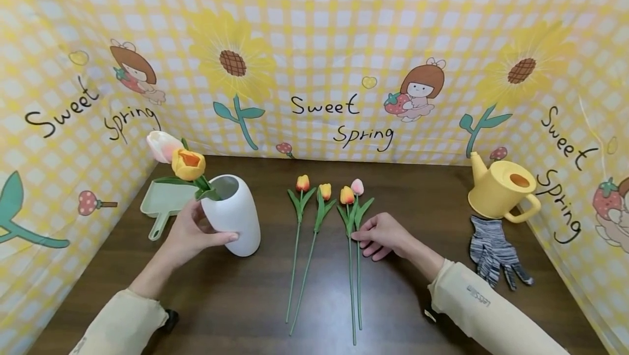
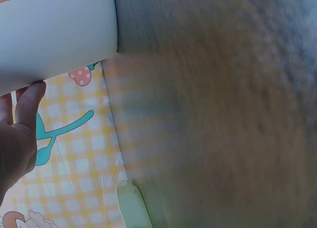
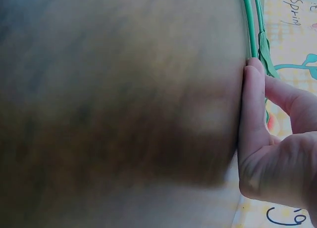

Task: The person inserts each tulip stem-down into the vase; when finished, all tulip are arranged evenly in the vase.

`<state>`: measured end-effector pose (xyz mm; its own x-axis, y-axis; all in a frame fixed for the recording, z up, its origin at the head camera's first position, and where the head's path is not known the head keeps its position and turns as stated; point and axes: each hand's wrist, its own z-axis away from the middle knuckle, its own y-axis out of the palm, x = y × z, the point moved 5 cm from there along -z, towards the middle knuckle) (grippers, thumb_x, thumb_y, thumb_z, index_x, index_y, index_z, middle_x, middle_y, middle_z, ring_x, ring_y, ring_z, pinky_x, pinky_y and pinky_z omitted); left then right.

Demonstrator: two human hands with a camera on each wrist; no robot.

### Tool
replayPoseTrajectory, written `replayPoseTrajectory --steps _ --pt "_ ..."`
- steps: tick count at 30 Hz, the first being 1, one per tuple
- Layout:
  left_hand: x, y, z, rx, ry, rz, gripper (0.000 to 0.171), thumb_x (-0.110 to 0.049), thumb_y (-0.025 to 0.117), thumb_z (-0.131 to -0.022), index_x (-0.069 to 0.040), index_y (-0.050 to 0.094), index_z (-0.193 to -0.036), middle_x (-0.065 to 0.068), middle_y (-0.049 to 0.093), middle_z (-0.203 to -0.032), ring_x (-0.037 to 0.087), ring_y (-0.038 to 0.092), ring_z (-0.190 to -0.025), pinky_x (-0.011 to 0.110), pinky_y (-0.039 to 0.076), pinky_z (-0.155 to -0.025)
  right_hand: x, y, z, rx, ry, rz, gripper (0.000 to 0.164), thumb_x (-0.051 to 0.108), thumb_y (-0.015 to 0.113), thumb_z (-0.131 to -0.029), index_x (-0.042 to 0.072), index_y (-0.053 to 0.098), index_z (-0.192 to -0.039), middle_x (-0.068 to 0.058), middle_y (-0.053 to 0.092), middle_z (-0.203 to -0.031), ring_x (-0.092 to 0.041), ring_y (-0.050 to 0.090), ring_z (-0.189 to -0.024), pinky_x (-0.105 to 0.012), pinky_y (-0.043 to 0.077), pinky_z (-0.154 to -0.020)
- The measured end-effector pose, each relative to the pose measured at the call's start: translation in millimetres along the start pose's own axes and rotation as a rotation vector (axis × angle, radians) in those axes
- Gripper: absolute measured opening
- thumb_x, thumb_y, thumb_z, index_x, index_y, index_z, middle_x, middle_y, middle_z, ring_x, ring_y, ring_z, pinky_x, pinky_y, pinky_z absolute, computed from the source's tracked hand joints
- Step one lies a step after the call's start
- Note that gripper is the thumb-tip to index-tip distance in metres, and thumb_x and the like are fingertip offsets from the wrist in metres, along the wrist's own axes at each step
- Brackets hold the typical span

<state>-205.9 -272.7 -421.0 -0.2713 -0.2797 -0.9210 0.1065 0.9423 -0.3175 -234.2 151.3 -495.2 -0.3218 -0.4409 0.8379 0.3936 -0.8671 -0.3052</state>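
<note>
My left hand (image 1: 189, 235) grips the white vase (image 1: 236, 229), with the thumb across its front and the fingers round its left side. A pale pink tulip (image 1: 163, 146) and a yellow-orange tulip (image 1: 188, 165) lean out over the vase's left rim. On the table, my right hand (image 1: 383, 235) pinches the stem of a small pink tulip (image 1: 357, 187) just below its leaves. Close beside it lies an orange-yellow tulip (image 1: 346, 195), right at my fingertips. In the right wrist view, the two green stems (image 3: 250, 25) run past the thumb.
A red-orange tulip (image 1: 302, 183) and another yellow-orange tulip (image 1: 325, 191) lie in the middle of the dark table (image 1: 236, 306). At the right stand a yellow watering can (image 1: 496, 191) and a grey knit glove (image 1: 491, 251). A green dustpan (image 1: 169, 199) lies behind my left hand.
</note>
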Motion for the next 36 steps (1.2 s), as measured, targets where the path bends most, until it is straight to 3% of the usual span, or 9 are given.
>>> replayPoseTrajectory --steps 12,25,36 --pt "1.8 2.1 -1.9 -0.007 -0.001 -0.001 0.085 0.001 0.092 -0.070 -0.012 0.047 -0.141 0.007 0.061 -0.127 0.014 0.064 -0.110 0.025 0.056 -0.089 -2 -2 -1 0.003 0.005 0.009 0.025 0.026 0.083 -0.086 0.004 0.072 -0.092 -0.010 0.069 -0.076 -0.019 0.071 -0.060 -0.038 0.060 -0.054" --pt "1.0 -0.5 2.0 -0.012 -0.006 -0.030 0.079 0.000 0.091 -0.071 -0.008 0.049 -0.137 0.006 0.062 -0.123 0.014 0.065 -0.106 0.024 0.056 -0.087 4 -7 0 0.076 0.016 0.007 0.024 0.025 0.079 -0.088 0.003 0.072 -0.095 -0.008 0.070 -0.077 -0.018 0.071 -0.061 -0.036 0.061 -0.056" --pt "1.2 0.4 0.7 -0.010 0.010 -0.035 0.078 0.002 0.091 -0.072 -0.007 0.049 -0.137 0.004 0.062 -0.122 0.013 0.065 -0.106 0.024 0.056 -0.086 3 -35 7 0.093 0.004 -0.040 0.029 0.024 0.074 -0.092 -0.003 0.071 -0.103 -0.012 0.072 -0.083 -0.023 0.073 -0.070 -0.041 0.062 -0.063"
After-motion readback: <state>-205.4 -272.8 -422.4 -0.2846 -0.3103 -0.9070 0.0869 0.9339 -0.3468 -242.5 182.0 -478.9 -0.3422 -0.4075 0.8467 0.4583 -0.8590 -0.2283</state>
